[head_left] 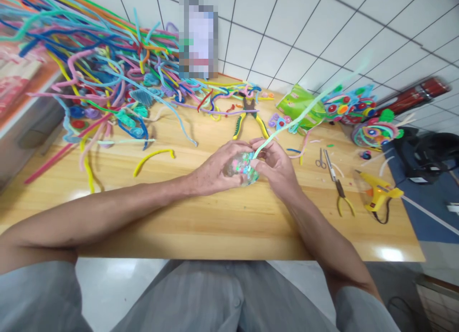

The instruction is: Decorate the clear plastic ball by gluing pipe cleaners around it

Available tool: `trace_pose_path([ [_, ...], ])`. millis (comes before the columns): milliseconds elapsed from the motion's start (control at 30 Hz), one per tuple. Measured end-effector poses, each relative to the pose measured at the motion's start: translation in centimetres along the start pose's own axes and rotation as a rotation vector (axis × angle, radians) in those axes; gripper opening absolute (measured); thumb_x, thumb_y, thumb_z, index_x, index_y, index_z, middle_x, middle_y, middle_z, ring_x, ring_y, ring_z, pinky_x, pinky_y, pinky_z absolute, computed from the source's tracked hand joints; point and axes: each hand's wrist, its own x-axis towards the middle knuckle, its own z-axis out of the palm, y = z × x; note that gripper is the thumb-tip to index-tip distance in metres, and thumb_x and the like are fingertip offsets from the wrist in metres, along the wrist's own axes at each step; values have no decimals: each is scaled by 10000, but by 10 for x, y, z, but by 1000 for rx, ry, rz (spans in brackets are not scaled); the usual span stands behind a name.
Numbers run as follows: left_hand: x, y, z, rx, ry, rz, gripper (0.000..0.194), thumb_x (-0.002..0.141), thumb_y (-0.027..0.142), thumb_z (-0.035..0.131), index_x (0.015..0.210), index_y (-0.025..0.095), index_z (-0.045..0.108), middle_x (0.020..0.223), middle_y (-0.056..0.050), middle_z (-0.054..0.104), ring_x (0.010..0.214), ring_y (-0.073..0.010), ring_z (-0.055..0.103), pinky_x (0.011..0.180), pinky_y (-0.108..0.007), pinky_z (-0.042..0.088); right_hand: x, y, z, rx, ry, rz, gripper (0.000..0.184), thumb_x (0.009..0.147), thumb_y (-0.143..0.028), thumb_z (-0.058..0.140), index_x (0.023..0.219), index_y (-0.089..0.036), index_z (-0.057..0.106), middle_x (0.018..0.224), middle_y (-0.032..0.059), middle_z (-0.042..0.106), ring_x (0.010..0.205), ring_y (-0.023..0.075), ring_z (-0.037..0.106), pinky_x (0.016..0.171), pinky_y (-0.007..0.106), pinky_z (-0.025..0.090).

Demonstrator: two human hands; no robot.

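Observation:
Just above the table's middle, my left hand (221,169) is wrapped round a small clear container (244,168) filled with bright multicoloured bits. My right hand (275,167) pinches a pale green pipe cleaner (301,116) against the container's right side. The pipe cleaner's long free end sticks up and to the right, blurred at its tip. Fingers hide part of the container and the lower end of the pipe cleaner. Beyond my hands lie pliers with yellow and green handles (250,119), their legs spread. A short yellow pipe cleaner (153,160) rests left of them.
A heap of coloured pipe cleaners (118,69) fills the back left. On the right lie small scissors (321,160), yellow-handled pliers (340,193) and a yellow glue gun (382,191). Behind them stand a decorated container (375,131) and a green packet (301,105) against the tiled wall (287,31).

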Motion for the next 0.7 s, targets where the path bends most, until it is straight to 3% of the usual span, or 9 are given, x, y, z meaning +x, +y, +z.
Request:
trace_pose_path([
  [167, -1, 4, -9, 80, -97, 61, 705, 996, 344, 677, 1636, 288, 387, 1584, -147, 525, 1456, -305, 535, 1244, -521, 473, 2, 2, 5, 8, 1, 3, 512, 792, -486, 872, 1203, -290, 636, 1252, 42, 718, 1201, 258, 658, 1073, 416, 513],
  [300, -5, 7, -14, 194, -140, -19, 511, 1037, 374, 624, 1534, 316, 524, 1508, -121, 527, 1441, -316, 521, 1222, -542, 500, 4, 1, 10, 17, -56, 2, 673, 763, -623, 870, 1271, -277, 597, 1374, 75, 696, 1288, 275, 649, 1118, 437, 511],
  [367, -6, 6, -14, 238, -131, -45, 473, 1037, 381, 630, 1499, 323, 546, 1478, -116, 525, 1421, -321, 535, 1195, -541, 530, 3, 2, 1, -35, -52, -2, 680, 784, -645, 849, 1297, -268, 611, 1392, 81, 704, 1295, 271, 659, 1121, 436, 512],
  [467, -6, 6, -12, 268, -122, -57, 440, 1046, 411, 618, 1477, 367, 543, 1460, -104, 517, 1423, -336, 536, 1158, -574, 560, -10, 6, -40, -263, 67, -87, 493, 882, -574, 786, 1250, -259, 691, 1332, 72, 747, 1241, 257, 684, 1101, 439, 517],
  [567, -6, 7, -10, 270, -108, -62, 421, 1051, 456, 616, 1463, 398, 552, 1460, -103, 526, 1431, -350, 538, 1167, -616, 549, -42, 15, -110, -624, 335, -143, 264, 924, -433, 741, 1111, -248, 754, 1187, 73, 793, 1109, 255, 710, 1039, 445, 538],
  [700, -8, 6, -8, 262, -86, -56, 444, 1046, 505, 628, 1462, 360, 573, 1447, -108, 538, 1404, -376, 555, 1154, -637, 548, -95, 39, -198, -1057, 632, 165, 159, 893, -312, 701, 978, -191, 761, 1026, 123, 794, 979, 277, 707, 983, 462, 546],
])
